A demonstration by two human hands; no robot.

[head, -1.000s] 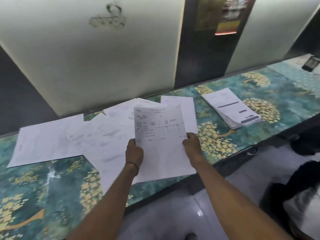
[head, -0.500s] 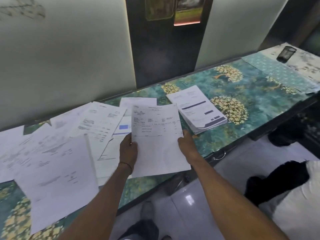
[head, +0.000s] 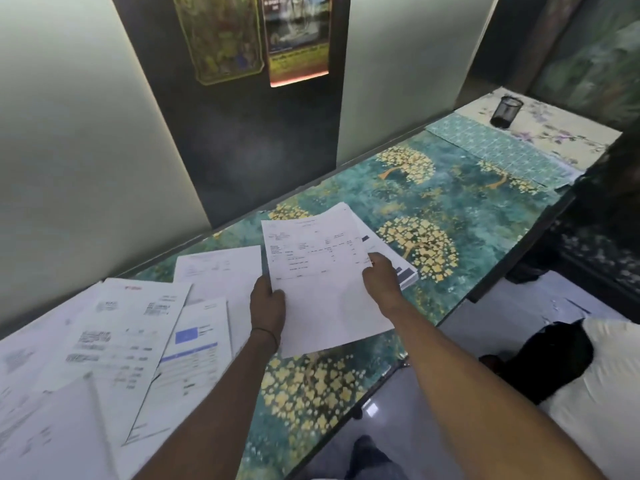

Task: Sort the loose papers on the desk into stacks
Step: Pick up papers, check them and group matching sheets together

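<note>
Both hands hold 1 printed sheet [head: 322, 282] above the table [head: 460, 199]: the left hand [head: 267, 303] pinches its left edge, the right hand [head: 382, 280] its right edge, each grip closed on the paper. It hangs over a stack [head: 398, 261] that it mostly hides. The sheet is light and limp, likely to sag or slide, so opposite edges suit it. Loose papers [head: 121, 341] lie overlapped to the left, perhaps several deep.

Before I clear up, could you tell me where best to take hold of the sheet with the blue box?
Probably its near right edge. The sheet with the blue box lies flat, its left side tucked under another printed sheet, so slide fingers under from the right, over the bare desk.
</note>
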